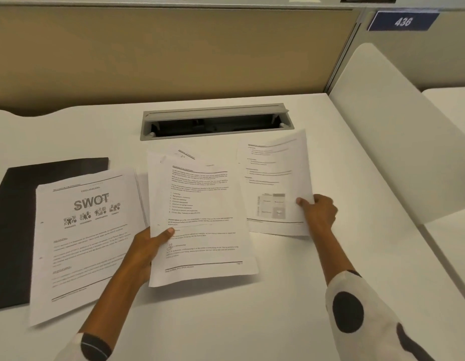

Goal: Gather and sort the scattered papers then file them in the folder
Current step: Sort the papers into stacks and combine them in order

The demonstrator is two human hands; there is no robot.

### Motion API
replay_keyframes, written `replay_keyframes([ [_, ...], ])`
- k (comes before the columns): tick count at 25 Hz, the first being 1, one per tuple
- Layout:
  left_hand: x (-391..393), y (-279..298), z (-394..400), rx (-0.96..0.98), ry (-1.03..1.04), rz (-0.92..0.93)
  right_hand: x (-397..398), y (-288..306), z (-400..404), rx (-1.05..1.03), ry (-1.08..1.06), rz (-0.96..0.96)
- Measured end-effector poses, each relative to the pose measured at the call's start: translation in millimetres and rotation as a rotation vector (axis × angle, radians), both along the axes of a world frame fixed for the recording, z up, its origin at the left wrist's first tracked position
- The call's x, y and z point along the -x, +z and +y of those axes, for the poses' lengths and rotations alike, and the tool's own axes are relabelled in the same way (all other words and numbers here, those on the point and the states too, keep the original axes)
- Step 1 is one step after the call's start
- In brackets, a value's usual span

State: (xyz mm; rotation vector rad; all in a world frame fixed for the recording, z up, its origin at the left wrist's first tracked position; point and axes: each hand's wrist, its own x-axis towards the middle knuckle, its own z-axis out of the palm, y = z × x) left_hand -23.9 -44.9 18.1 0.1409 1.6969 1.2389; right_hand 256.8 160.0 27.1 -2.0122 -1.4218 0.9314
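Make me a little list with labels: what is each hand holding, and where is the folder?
left hand: pinches the middle printed white sheets
right hand: pinches the white sheet with a small grid picture
black flat folder: lies at the left on the white desk, partly under the SWOT paper stack
grey cable slot: behind the papers, lid open

My feed is evenly lit with a warm, soft cast and no glare on the white desk top (252,321). Shadows are faint. Straight edges bow toward the corners. Printed text on the white paper sheets (200,217) is soft, mostly unreadable.
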Motion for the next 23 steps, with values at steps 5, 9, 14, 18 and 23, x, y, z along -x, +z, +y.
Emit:
replay_keyframes([
  [5, -10.8, -5.8, 6.0, -0.006, -0.026, -0.042, -54.1, 17.6, 23.3, -0.074, -0.249, 0.371],
  [9, -30.6, -8.0, 24.8, -0.040, -0.089, -0.065, -53.7, 15.1, 6.0, 0.066, -0.076, 0.503],
  [14, -63.2, -5.7, 49.0, -0.020, -0.133, -0.086, -28.6, -6.6, -36.7, 0.142, 0.136, 0.254],
  [18, -79.0, 2.0, 65.0, 0.007, -0.117, -0.042, -23.0, -8.6, -44.5, 0.099, 0.260, 0.027],
  [23, -84.4, -0.8, 62.2, -0.191, -0.156, -0.042, -28.4, -2.0, -43.6, 0.054, 0.259, 0.007],
])
